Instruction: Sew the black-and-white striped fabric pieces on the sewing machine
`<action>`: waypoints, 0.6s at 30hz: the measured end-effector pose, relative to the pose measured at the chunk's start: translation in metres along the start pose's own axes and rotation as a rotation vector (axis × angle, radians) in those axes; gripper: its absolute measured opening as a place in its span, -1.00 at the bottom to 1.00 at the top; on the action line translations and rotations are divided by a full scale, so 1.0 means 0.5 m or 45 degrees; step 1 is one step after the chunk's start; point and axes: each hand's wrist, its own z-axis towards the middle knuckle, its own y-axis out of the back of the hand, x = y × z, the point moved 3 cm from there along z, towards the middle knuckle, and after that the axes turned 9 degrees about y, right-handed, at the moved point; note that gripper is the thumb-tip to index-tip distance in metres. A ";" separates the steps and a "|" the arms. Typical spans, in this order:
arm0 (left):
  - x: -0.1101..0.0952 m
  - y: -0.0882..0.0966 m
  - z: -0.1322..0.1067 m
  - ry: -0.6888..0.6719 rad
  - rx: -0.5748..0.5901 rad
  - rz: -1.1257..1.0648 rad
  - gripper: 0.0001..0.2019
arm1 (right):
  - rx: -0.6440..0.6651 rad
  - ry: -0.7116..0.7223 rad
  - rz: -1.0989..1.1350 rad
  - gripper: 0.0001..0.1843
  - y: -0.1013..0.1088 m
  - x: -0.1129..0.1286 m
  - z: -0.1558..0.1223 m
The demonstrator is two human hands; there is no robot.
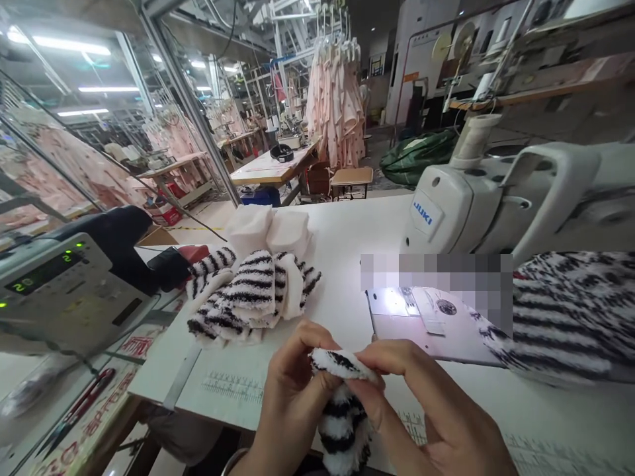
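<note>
Between my two hands is a black-and-white striped fluffy fabric piece (342,416), pinched along its folded top edge and hanging down in front of me. My left hand (292,396) is closed on the left end of that edge, thumb against fingers. My right hand (426,403) grips the right end in the same way. Both hands are over the front edge of the white sewing table (342,284). Beyond them lies a pile of similar striped fabric pieces (253,284). The sewing machine (446,205) stands to the right, its needle area blurred out and lit.
Two stacks of white fabric pieces (268,228) sit behind the striped pile. More striped fabric (565,324) lies at the right under the machine arm. A control box (74,291) stands at the left, with scissors (82,406) below it. Pink garments (337,99) hang farther back.
</note>
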 end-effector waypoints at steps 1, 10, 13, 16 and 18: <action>0.002 -0.001 0.000 0.014 -0.003 -0.001 -0.91 | -0.003 0.026 -0.049 -0.95 -0.001 0.002 -0.003; 0.008 -0.011 -0.018 0.285 0.105 -0.055 -0.71 | 0.057 0.045 -0.174 -0.85 0.005 -0.006 -0.010; 0.006 -0.003 -0.018 0.345 0.030 -0.134 -0.75 | 0.093 -0.097 -0.041 -0.86 0.010 -0.005 -0.004; 0.002 0.012 -0.013 0.332 -0.048 -0.203 -0.81 | 0.134 -0.256 0.045 -0.78 0.004 -0.006 -0.003; 0.001 0.021 -0.009 0.313 -0.048 -0.202 -0.83 | 0.175 -0.366 0.078 -0.77 -0.007 -0.007 -0.005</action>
